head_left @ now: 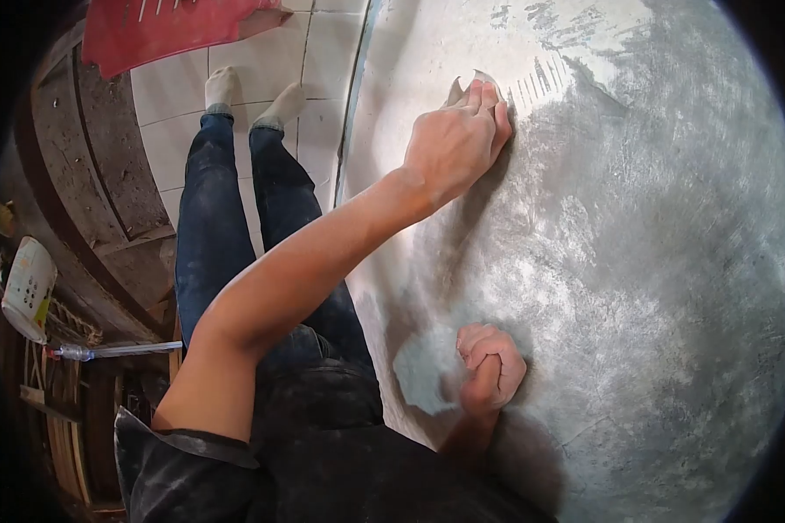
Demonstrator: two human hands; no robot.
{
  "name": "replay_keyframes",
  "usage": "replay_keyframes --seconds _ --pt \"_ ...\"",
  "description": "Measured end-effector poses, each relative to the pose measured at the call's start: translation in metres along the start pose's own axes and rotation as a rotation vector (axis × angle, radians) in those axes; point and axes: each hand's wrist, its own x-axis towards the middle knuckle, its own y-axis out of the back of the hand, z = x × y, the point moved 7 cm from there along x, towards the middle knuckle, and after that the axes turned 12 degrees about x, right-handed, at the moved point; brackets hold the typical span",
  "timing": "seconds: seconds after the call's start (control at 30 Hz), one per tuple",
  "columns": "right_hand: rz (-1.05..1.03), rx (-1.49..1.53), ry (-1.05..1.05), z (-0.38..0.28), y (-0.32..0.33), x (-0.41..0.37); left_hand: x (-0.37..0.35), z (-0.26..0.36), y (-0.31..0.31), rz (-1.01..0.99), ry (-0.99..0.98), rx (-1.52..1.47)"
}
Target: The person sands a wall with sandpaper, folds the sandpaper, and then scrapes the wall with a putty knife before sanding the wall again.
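Note:
My left hand reaches forward with its fingers together, pressing a thin, pale piece of sandpaper against a broad grey surface. Curled edges of the sheet stick out beside and beyond the fingertips; the rest is under the hand. White powder and streaks cover the surface just right of the fingers. Closer to my body, my right hand is curled into a fist at the surface, with nothing showing out of it.
White floor tiles lie under my feet, left of the surface's edge. A red plastic object with slots stands at the far left. Wooden framing, a white perforated container and a pale rod are at left.

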Motion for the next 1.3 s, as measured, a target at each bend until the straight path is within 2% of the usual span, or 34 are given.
replay_keyframes --seconds 0.03,0.17,0.37,0.47,0.57,0.7,0.8,0.9,1.0,1.1,1.2,1.3 --pt "0.001 -0.007 0.001 0.0 0.001 0.0 0.004 -0.002 0.001 0.012 0.009 -0.008" --pt "-0.014 0.005 0.008 -0.001 -0.003 0.003 -0.029 0.017 0.012 0.313 -0.12 0.031" --pt "0.035 0.08 -0.009 0.003 0.001 0.001 0.001 0.006 0.008 0.058 -0.061 0.066" --pt "0.042 0.076 0.009 0.003 0.002 0.001 -0.013 0.012 0.012 0.304 -0.107 0.068" --pt "-0.01 0.021 0.015 0.003 0.0 0.001 -0.029 0.017 0.015 0.398 -0.192 0.08" --pt "-0.007 0.025 -0.009 0.002 0.0 -0.002 0.003 0.003 0.015 0.088 -0.066 0.073" --pt "-0.009 0.023 0.006 0.002 0.0 0.0 -0.007 0.007 0.017 0.321 -0.148 0.074" --pt "-0.005 0.023 0.011 0.003 0.0 0.001 -0.031 0.017 0.021 0.403 -0.199 0.077" --pt "-0.009 0.038 0.008 0.003 -0.001 0.002 -0.02 0.013 0.016 0.17 -0.125 0.102" --pt "-0.005 0.041 0.004 0.003 0.0 0.001 0.001 0.004 0.013 0.146 -0.109 0.158" --pt "-0.001 0.041 -0.005 0.003 -0.001 -0.001 -0.014 0.008 0.014 0.395 -0.191 0.116" --pt "-0.002 0.026 0.0 0.002 0.0 0.0 -0.037 0.015 0.013 0.27 -0.219 0.084"
